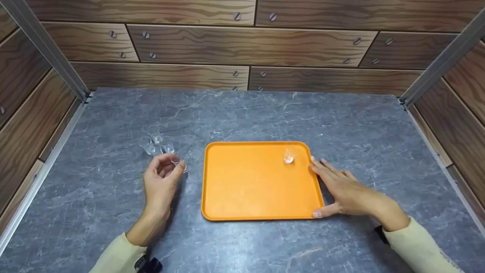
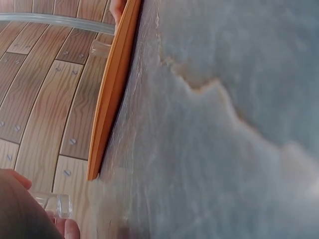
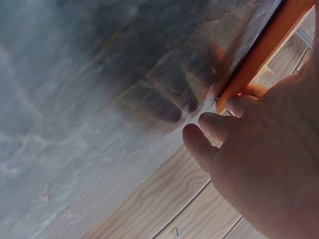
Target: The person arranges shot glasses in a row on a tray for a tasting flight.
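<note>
In the head view my left hand (image 1: 163, 180) pinches a small clear shot glass (image 1: 179, 163) between thumb and fingers, left of the orange tray (image 1: 261, 182). The left wrist view shows that same glass (image 2: 62, 205) past my fingers, its base partly hidden. My right hand (image 1: 343, 189) lies spread along the tray's right edge, fingertips and thumb touching the rim. One clear shot glass (image 1: 289, 156) stands on the tray near its far right corner. Just beyond my left hand, several more clear shot glasses (image 1: 147, 146) are grouped on the table.
The grey marbled tabletop (image 1: 242, 117) extends around the tray. Wood-patterned panels (image 1: 250, 45) rise at the back and both sides, with metal posts (image 1: 57, 53) at the far corners.
</note>
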A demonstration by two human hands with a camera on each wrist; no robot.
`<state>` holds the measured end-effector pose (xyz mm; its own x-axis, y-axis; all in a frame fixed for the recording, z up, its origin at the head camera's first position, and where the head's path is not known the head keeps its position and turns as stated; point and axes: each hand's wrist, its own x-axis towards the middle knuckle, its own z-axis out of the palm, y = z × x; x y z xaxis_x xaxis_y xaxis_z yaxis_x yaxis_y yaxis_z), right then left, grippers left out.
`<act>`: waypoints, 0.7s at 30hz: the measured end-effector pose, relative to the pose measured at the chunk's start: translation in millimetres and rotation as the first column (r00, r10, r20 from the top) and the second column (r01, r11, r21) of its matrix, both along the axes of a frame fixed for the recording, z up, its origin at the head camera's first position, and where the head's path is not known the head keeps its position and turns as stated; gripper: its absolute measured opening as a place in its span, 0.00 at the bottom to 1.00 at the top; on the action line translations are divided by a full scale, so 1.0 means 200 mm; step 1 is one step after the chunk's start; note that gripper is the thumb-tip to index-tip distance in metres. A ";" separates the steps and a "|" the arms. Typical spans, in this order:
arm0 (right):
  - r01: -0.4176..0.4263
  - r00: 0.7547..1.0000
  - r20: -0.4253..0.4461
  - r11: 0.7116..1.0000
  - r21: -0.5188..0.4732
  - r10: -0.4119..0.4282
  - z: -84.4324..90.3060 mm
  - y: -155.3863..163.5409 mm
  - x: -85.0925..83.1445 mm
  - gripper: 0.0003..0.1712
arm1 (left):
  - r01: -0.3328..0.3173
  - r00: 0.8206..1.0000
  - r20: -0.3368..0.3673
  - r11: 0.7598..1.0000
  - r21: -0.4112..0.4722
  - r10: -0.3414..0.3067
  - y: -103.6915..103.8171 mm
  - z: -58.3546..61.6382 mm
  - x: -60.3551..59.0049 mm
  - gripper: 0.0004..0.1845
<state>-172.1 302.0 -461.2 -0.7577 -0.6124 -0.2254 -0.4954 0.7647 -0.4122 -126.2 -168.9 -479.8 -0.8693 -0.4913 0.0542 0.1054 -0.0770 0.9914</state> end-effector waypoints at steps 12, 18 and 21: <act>-0.013 1.000 -0.016 1.000 0.012 0.013 0.03 0.00 0.00 0.75 | 0.111 0.989 -0.096 0.994 -0.007 -0.111 0.10 0.01 -0.02 0.14; -0.004 1.000 0.002 1.000 0.014 0.004 0.03 0.00 0.00 0.76 | 0.192 0.976 -0.105 0.981 -0.007 -0.191 0.16 0.02 -0.05 0.16; -0.003 1.000 0.001 1.000 0.016 0.003 0.02 -0.01 0.00 0.76 | 0.232 0.969 -0.090 0.972 0.025 -0.229 0.20 0.03 -0.06 0.17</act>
<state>-172.5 300.6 -456.4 -0.7554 -0.6113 -0.2360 -0.4974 0.7694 -0.4009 -137.8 -129.3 -474.4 -0.9522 -0.2811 0.1194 0.1649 -0.1440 0.9757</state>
